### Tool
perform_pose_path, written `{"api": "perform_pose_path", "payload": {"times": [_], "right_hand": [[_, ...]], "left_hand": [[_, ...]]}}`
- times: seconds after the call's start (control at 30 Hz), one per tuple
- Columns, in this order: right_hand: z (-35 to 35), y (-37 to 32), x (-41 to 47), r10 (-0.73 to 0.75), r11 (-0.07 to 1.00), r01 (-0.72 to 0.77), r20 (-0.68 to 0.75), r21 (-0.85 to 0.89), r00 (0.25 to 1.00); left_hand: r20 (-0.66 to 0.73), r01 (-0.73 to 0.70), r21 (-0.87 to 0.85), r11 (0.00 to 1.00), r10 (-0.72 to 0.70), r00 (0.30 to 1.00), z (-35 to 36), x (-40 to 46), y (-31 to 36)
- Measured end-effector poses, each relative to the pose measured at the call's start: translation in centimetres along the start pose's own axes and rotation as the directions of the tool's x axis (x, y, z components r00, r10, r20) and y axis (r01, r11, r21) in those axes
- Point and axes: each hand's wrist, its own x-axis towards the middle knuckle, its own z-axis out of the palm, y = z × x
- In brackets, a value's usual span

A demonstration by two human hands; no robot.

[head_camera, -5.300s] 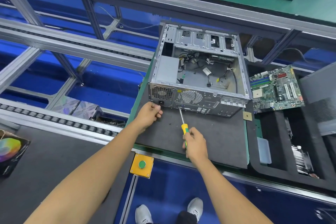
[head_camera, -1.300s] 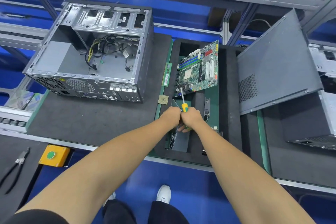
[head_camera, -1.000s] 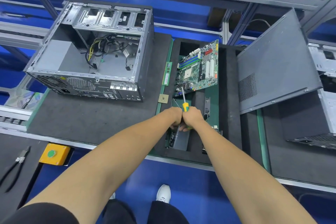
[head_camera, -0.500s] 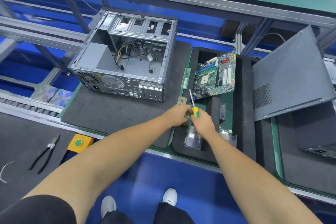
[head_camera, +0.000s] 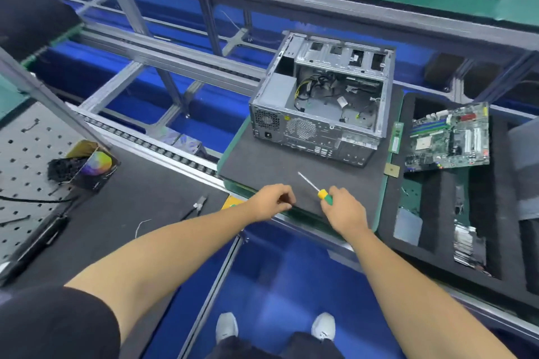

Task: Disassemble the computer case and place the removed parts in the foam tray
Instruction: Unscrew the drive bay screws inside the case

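Computer case (head_camera: 320, 114): set open side up on dark foam mat (head_camera: 262, 166), ahead of both hands and slightly toward the right. Rear panel with fan grilles and power socket faces the hands; long axis runs from that panel away toward the drive bays. Loose cables visible inside; power supply box at the left inner corner.

Right hand (head_camera: 344, 210): clamped around the green and yellow handle of screwdriver (head_camera: 313, 186), shaft angled up and left, tip over the mat and pointing toward the case's rear panel without reaching it. Nearer of the two hands to the rear panel, by judgement.

Left hand (head_camera: 271, 202): fingers curled at the near edge of the mat, apart from the right hand; contents, if any, not discernible.

Foam tray (head_camera: 501, 213): directly right of the mat, touching its edge. Motherboard (head_camera: 449, 137) already lying tilted across the far compartments; memory stick (head_camera: 396, 137) along the tray's left border; small metal parts in the near compartments.

Pliers (head_camera: 195, 207): on the black bench surface to the left, well apart from the case.

Likely next step: carry the screwdriver tip forward to the rear panel screws near the power supply; left hand free to steady the near left corner of the case.
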Motion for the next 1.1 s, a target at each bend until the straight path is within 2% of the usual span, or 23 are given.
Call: {"api": "perform_pose_path", "payload": {"times": [0.1,0.2,0.27,0.37,0.5,0.6,0.67,0.73,0.83,0.93,1.1], "right_hand": [[1.6,-3.6,-0.2,0.028,1.0,-0.028,-0.011,-0.004,1.0],[3.1,-6.0,-0.4,0.094,0.996,-0.094,-0.012,0.008,0.995],[3.6,-7.0,-0.8,0.136,0.991,-0.136,-0.022,-0.019,0.991],[3.7,-7.8,-1.4,0.169,0.984,-0.171,-0.048,-0.049,0.984],[3.3,-8.7,-1.9,0.189,0.976,-0.188,0.002,-0.106,0.982],[3.0,-9.5,-1.6,0.232,0.964,-0.223,0.049,-0.147,0.971],[3.0,-10.0,-1.4,0.257,0.956,-0.243,0.066,-0.164,0.964],[3.0,-10.4,-1.2,0.276,0.951,-0.26,0.08,-0.17,0.958],[2.8,-11.0,-1.2,0.299,0.946,-0.282,0.092,-0.16,0.95],[2.5,-11.4,-1.6,0.307,0.95,-0.3,0.099,-0.082,0.947],[2.5,-11.2,-3.0,0.316,0.944,-0.32,0.054,0.082,0.947]], "left_hand": [[0.013,0.069,0.098,0.993,-0.07,0.997,-2.8,-3.2,-4.8],[0.123,0.176,0.235,0.956,-0.209,0.97,-4.7,-5.4,-8.4],[0.181,0.223,0.252,0.942,-0.272,0.945,-5.2,-6.5,-10.1],[0.295,0.099,0.379,0.92,-0.221,0.93,-5.4,-7.2,-12.0],[0.284,-0.067,0.515,0.855,-0.097,0.954,-5.0,-6.7,-13.1],[0.271,-0.048,0.486,0.873,-0.098,0.958,-5.2,-5.8,-13.3],[0.263,-0.016,0.525,0.851,-0.145,0.954,-5.5,-5.2,-13.6],[0.236,0.093,0.555,0.827,-0.264,0.935,-5.7,-5.0,-13.5],[0.227,0.172,0.562,0.809,-0.351,0.908,-6.2,-4.5,-12.9],[0.23,0.147,0.505,0.85,-0.297,0.927,-6.6,-4.1,-12.2],[0.204,0.01,0.349,0.937,-0.087,0.975,-7.2,-4.1,-10.3]]}}
